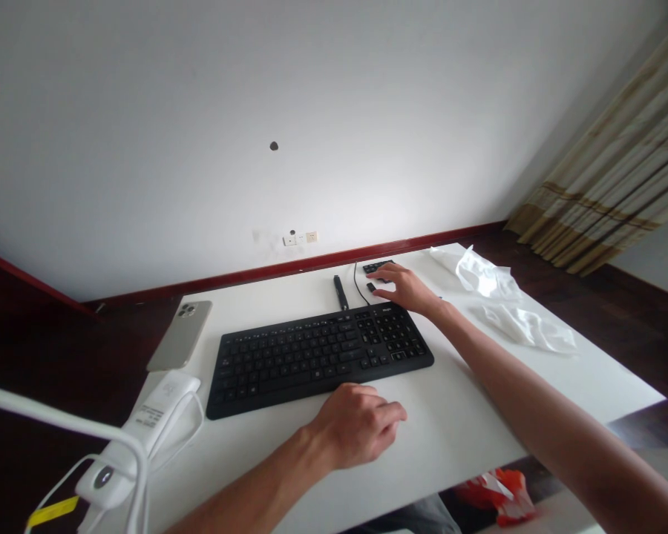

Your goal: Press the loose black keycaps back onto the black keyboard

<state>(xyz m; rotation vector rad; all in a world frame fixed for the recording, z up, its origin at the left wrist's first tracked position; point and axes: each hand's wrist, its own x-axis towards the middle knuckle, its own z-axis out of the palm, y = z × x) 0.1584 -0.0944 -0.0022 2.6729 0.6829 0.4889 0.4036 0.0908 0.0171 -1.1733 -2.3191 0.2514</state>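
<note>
A black keyboard [312, 356] lies across the white table, its cable running off the back edge. My left hand [361, 424] rests in front of the keyboard, fingers curled into a loose fist; whether anything is inside is hidden. Beyond the keyboard's right end, my right hand [401, 288] reaches over a group of small black keys [374, 267], fingers stretched and thumb apart. One small black piece [371, 288] lies by the thumb. Some spots on the keyboard's right side look outlined, as if without caps. A black pen-like object [341, 293] lies behind the keyboard.
To the left are a phone [181, 334], camera side up, and a white power strip [145, 430] with looped white cables. Crumpled clear plastic [487, 278] lies at the right. A red bag [498, 497] is below the table's front edge. The wall has sockets [300, 238].
</note>
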